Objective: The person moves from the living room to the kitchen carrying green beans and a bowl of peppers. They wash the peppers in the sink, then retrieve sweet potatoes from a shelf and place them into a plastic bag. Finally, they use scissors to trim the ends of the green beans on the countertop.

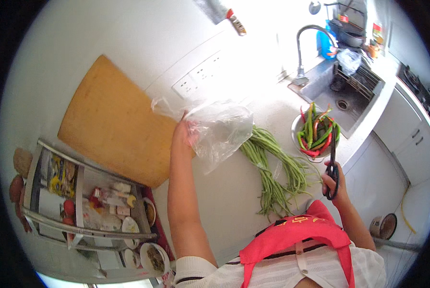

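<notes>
My left hand (pixel 184 132) grips a clear plastic bag (pixel 222 133) above the counter, partly hidden behind its film. In my right hand (pixel 339 183) is a pair of black-handled scissors (pixel 332 169), blades pointing away from me. Their blades overlap the right side of a metal bowl (pixel 295 131) in view; I cannot tell if they touch it. Long green and red peppers (pixel 317 131) fill that bowl. Between my hands, long green beans (pixel 272 162) lie in loose bundles on the white counter (pixel 215 201). The bag's right edge overlaps their far ends.
A wooden cutting board (pixel 117 126) leans on the wall at left. Below it stands a rack (pixel 89 230) with packets and bowls. A sink (pixel 355 91) with a curved faucet (pixel 299 46) lies beyond the peppers. Farther right is a gas stove (pixel 416 84); a pot (pixel 383 226) sits low.
</notes>
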Tool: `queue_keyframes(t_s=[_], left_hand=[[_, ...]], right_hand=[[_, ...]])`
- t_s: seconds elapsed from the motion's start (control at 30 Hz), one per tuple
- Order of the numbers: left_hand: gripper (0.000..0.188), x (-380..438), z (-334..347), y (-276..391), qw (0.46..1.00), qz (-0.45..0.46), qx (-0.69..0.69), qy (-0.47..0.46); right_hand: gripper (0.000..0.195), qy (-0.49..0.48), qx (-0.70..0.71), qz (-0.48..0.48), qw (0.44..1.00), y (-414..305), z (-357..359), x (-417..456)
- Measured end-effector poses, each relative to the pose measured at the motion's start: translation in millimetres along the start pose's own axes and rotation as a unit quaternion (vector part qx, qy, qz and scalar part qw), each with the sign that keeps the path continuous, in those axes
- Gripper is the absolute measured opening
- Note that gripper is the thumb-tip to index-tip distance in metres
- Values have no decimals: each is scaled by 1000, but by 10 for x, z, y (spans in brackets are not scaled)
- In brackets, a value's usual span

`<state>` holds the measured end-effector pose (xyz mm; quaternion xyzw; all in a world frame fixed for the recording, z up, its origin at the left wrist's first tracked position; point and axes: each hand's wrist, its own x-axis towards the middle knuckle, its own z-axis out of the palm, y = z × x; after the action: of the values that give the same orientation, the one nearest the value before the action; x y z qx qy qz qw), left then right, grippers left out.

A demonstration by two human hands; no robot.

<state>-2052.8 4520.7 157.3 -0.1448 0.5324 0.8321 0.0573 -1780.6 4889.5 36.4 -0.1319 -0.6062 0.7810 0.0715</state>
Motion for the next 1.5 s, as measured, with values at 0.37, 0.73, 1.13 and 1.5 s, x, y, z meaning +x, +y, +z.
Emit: queue_keyframes(t_s=[0.37,0.73,1.13,1.5], left_hand=[[19,-133,856,-810,988,-39,-135,-60],[11,518,-566,-1189,932,-130,-301,-155],[9,-175,-790,-941,990,47,-126,-31],[9,-526,-411,-859,990,113,-87,0]], right_hand=[[46,-42,165,77,982,142,374,866],[47,-24,230,39,972,309,822,1087],[37,-26,-77,-66,995,637,797,1225],[54,-166,-76,9,983,-2,1854,655]])
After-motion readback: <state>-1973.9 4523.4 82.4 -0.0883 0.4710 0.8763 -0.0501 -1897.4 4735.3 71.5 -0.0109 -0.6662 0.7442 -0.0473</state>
